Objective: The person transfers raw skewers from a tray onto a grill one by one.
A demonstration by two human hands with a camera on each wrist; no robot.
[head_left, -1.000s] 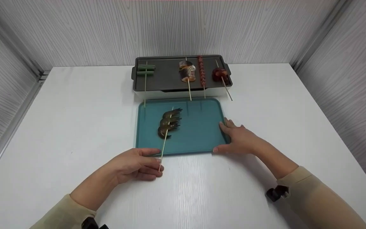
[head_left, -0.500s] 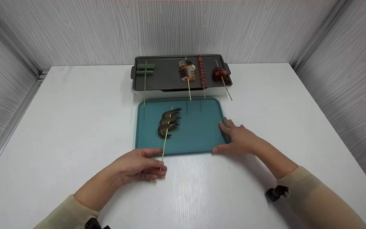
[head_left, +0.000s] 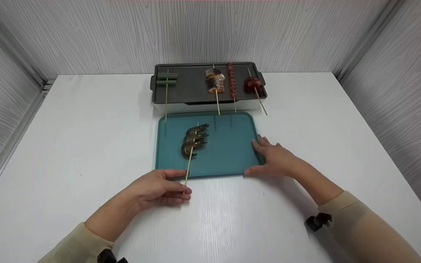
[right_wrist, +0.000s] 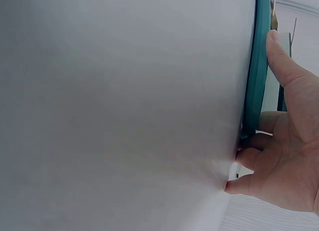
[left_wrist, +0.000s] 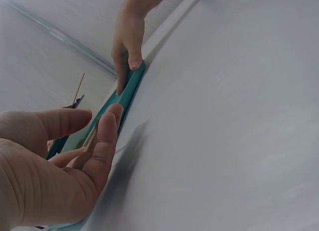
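In the head view, a shrimp skewer [head_left: 194, 140] lies on the teal tray [head_left: 228, 153], its stick jutting over the front edge. My left hand [head_left: 159, 188] is at the stick's lower end, thumb and fingers [left_wrist: 102, 146] spread apart in the left wrist view. The stick crosses the fingertips; whether it is pressed between them is unclear. My right hand [head_left: 274, 159] holds the tray's front right corner, thumb at the front edge and fingers at the right side. In the right wrist view, other fingers [right_wrist: 244, 183] of that hand touch the table beside the tray.
A dark grill plate [head_left: 192, 93] stands behind the tray. On it lie a green vegetable skewer [head_left: 167, 79], a fish-like chunk skewer [head_left: 215, 81], a thin red skewer [head_left: 232, 82] and a dark red skewer [head_left: 253, 86]. Panel walls [head_left: 104, 36] enclose the white table [head_left: 97, 128].
My left hand has shifted slightly right, its thumb tip now at the stick. The stick's lower end has moved a little away from me. The right hand and tray stay put.
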